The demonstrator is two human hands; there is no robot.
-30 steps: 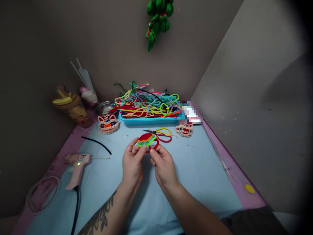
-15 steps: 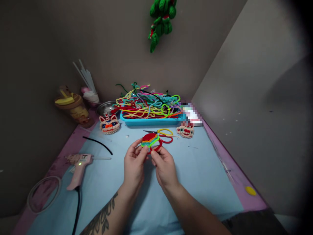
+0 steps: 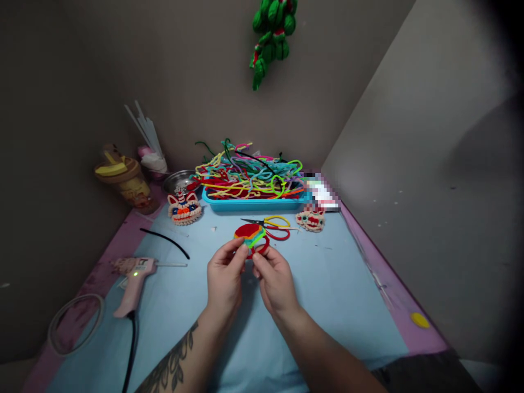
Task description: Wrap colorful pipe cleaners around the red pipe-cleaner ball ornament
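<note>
Over the middle of the table, both hands hold a small pipe-cleaner piece (image 3: 249,233). It has a red top, orange, teal and lime bands, and a red loop at its lower right. My left hand (image 3: 227,267) pinches its lower left side between thumb and fingers. With thumb and forefinger, my right hand (image 3: 275,273) grips the red loop. Just behind the piece lie scissors (image 3: 273,226) with one yellow and one red handle, their blades pointing left. The undersides of the fingers are hidden.
A blue tray (image 3: 257,205) heaped with coloured pipe cleaners stands behind, between two lion-like heads (image 3: 185,209) (image 3: 311,219). At left lie a pink glue gun (image 3: 135,281), a black stem (image 3: 166,242) and a metal bowl (image 3: 180,179). A cup (image 3: 126,185) stands farther back.
The pipe-cleaner piece has turned a little and its top has shifted slightly left. My left fingers now reach higher over its left side. Both hands keep their grip.
</note>
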